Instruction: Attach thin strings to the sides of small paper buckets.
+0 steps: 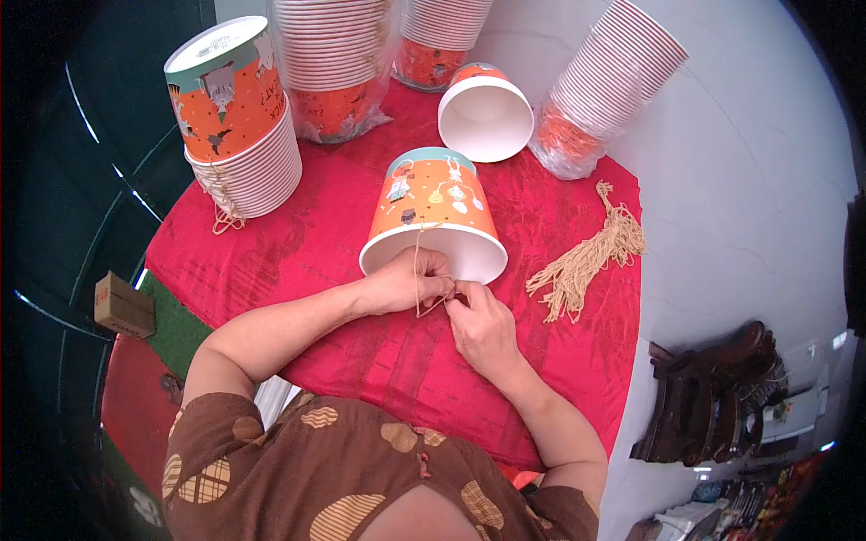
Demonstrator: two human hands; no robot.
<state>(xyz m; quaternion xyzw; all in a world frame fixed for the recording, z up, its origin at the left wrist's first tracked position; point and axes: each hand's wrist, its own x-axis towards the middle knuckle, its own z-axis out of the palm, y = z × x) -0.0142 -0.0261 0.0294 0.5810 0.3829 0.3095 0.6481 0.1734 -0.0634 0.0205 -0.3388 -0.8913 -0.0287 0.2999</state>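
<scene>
An orange paper bucket (431,200) with a white inside and printed figures lies on its side in front of me, its mouth toward me. A thin tan string (417,261) comes over its rim and loops down to my fingers. My left hand (410,281) is at the mouth, its fingers closed in a pinch on the string. Beside it, my right hand (483,329) pinches the string too, the fingertips of both hands almost touching. To the right lies a bundle of tan strings (591,252), tied together at its far end.
The table has a red cloth (343,352). At the left stands a stack of upturned buckets (244,171) with strings hanging from it. Plastic-wrapped bucket stacks (334,54) stand at the back and back right (604,81). Another bucket (487,117) lies between them, mouth toward me.
</scene>
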